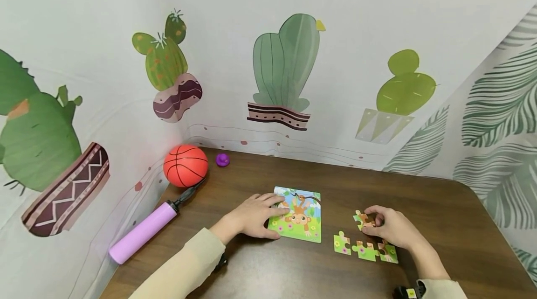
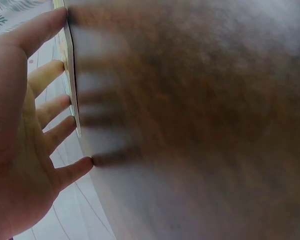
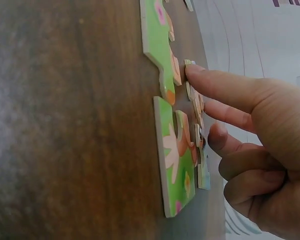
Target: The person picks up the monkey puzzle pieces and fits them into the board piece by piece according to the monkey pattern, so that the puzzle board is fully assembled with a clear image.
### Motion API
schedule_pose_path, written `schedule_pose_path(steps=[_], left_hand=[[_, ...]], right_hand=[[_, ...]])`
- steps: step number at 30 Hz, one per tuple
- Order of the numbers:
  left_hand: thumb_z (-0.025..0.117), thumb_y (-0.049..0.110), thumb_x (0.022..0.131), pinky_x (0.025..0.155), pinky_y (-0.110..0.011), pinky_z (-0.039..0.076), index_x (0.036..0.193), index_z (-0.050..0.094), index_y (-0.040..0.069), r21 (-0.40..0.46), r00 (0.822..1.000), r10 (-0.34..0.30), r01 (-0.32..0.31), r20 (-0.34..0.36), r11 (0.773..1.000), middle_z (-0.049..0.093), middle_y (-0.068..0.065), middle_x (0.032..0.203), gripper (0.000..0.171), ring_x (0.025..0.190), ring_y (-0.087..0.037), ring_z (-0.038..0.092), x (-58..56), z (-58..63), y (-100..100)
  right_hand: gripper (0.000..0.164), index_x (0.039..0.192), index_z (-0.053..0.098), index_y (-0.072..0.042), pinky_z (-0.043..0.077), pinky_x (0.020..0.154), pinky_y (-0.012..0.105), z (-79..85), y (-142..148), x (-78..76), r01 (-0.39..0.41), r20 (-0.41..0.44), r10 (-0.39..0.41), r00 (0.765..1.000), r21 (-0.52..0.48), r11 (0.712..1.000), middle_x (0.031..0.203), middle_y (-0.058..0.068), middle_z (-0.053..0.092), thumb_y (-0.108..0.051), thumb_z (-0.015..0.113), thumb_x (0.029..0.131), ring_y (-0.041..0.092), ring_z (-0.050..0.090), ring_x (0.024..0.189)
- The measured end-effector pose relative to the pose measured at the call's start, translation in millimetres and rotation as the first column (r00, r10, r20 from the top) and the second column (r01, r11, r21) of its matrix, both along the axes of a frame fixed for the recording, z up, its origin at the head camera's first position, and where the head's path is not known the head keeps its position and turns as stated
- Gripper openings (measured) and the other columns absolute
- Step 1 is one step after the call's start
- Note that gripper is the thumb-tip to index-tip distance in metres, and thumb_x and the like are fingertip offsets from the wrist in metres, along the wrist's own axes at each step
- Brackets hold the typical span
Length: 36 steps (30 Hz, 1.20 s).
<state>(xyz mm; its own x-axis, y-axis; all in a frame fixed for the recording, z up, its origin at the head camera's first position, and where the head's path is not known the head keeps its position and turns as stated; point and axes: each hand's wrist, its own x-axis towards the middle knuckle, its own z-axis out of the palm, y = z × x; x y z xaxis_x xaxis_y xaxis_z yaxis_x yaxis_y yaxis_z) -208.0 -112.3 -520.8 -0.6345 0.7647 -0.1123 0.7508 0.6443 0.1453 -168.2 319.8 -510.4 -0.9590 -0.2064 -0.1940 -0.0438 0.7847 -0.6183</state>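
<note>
A square picture board with a cartoon monkey lies on the table. My left hand rests on its left part, fingers spread; in the left wrist view the fingertips meet its edge. To the right, my right hand holds a jigsaw puzzle piece between thumb and index finger, other fingers curled, and partly hides it. Nearer me lie a green corner piece, a middle piece and a piece with a monkey's hand. The last shows close up in the right wrist view.
A red ball sits at the table's back left corner with a small purple toy beside it. A lilac hand pump lies along the left edge. Behind the brown table hangs a cactus-print cloth.
</note>
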Motion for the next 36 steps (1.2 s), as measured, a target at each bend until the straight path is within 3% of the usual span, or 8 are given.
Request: schedule_pose_path(steps=[9,18,27,36], left_hand=[[0.059,0.072,0.093,0.119,-0.055,0.029,0.160,0.042,0.039,0.008,1.000,-0.007,0.007,-0.012,1.000,0.029,0.003,0.168,0.077,0.154,-0.024,0.025,-0.7,-2.8,-0.1],[0.058,0.073,0.093,0.118,-0.054,0.031,0.160,0.041,0.040,-0.015,1.000,-0.003,0.003,-0.018,1.000,0.030,0.003,0.167,0.076,0.154,-0.023,0.025,-1.0,-1.0,2.7],[0.058,0.074,0.092,0.117,-0.057,0.031,0.160,0.040,0.041,-0.018,1.000,0.013,-0.013,-0.007,1.000,0.029,0.004,0.167,0.078,0.153,-0.023,0.024,0.6,-0.5,4.4],[0.056,0.076,0.092,0.118,-0.057,0.030,0.161,0.038,0.040,-0.017,1.000,0.029,-0.029,-0.011,0.999,0.030,0.003,0.166,0.081,0.152,-0.021,0.025,-0.3,-2.9,7.4]], right_hand=[[0.052,0.121,0.064,-0.003,0.041,0.058,0.030,-2.0,0.0,-3.3,-0.019,-0.018,0.019,1.000,0.011,1.000,0.080,0.002,0.053,-0.033,0.087,0.085,0.014,0.049,0.054],[0.056,0.119,0.063,-0.005,0.047,0.068,0.037,1.7,-1.8,-0.1,0.033,-0.059,-0.031,0.998,0.031,0.999,0.100,0.004,0.060,-0.038,0.089,0.082,0.018,0.054,0.079],[0.057,0.125,0.058,-0.006,0.052,0.061,0.037,0.2,-2.6,3.7,0.060,-0.014,-0.061,0.998,-0.049,0.997,0.099,0.005,0.065,-0.033,0.088,0.084,0.020,0.060,0.071],[0.040,0.127,0.063,-0.008,0.049,0.054,0.032,-4.2,-3.1,4.4,0.055,-0.087,-0.061,0.994,-0.068,0.996,0.091,0.000,0.069,-0.028,0.078,0.095,0.018,0.059,0.064]])
